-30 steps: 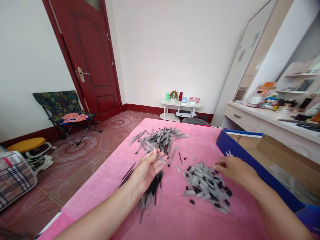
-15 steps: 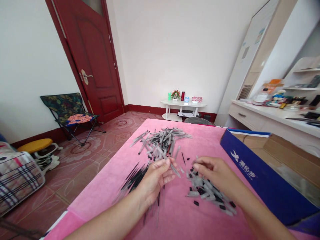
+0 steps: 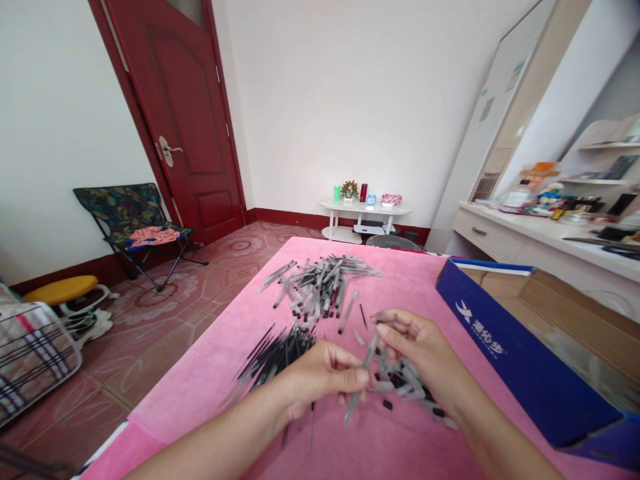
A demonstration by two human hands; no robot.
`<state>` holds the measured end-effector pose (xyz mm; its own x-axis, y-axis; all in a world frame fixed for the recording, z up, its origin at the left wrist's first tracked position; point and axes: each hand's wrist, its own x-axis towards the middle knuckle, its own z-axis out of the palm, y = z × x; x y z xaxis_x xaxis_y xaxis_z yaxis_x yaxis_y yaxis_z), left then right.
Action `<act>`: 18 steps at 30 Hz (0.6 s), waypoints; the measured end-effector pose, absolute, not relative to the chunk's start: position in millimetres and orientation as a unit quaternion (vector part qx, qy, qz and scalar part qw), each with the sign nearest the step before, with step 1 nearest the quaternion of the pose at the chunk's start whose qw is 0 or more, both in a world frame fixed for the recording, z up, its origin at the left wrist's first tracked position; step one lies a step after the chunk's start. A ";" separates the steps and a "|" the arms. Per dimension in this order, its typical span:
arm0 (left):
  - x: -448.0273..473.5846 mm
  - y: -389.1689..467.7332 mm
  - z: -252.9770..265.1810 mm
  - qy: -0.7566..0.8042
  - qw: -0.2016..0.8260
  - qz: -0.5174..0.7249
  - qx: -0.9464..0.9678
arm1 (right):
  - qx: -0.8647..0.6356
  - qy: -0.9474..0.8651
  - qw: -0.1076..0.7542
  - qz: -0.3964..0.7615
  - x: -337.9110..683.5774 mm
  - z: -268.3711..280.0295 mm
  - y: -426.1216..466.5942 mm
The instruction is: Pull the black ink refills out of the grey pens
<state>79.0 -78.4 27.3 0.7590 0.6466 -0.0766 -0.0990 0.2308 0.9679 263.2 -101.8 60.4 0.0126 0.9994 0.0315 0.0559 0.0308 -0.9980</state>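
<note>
My left hand (image 3: 327,377) is closed around a translucent grey pen (image 3: 370,353), which slants with its lower end towards me. My right hand (image 3: 417,340) pinches the pen's upper end; whether a separate small part sits between those fingertips is hidden. Under and beside my right hand lies a heap of grey caps and small black plugs (image 3: 387,405). Thin dark pen refills (image 3: 270,353) are bunched beyond my left forearm. A pile of grey pens (image 3: 325,280) lies farther back on the pink cloth (image 3: 400,273).
A blue cardboard box (image 3: 505,360) stands open along the table's right side, with translucent pieces inside. One pen (image 3: 349,312) and a short dark stick (image 3: 363,317) lie apart from the piles. Behind are a low white table (image 3: 363,209) and a folding chair (image 3: 125,213).
My left hand has turned and shifted right and nearer me with the pen. My right hand has moved slightly left from over the caps to the pen's upper end.
</note>
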 end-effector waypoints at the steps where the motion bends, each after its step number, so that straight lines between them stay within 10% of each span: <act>1: 79.0 -77.0 27.1 0.227 0.772 0.258 0.534 | -0.497 -0.490 0.516 0.496 263.5 60.2 -102.2; 18: 84.8 -68.7 17.3 0.261 0.667 0.499 0.487 | -0.479 -0.369 0.503 0.617 226.0 31.6 -108.5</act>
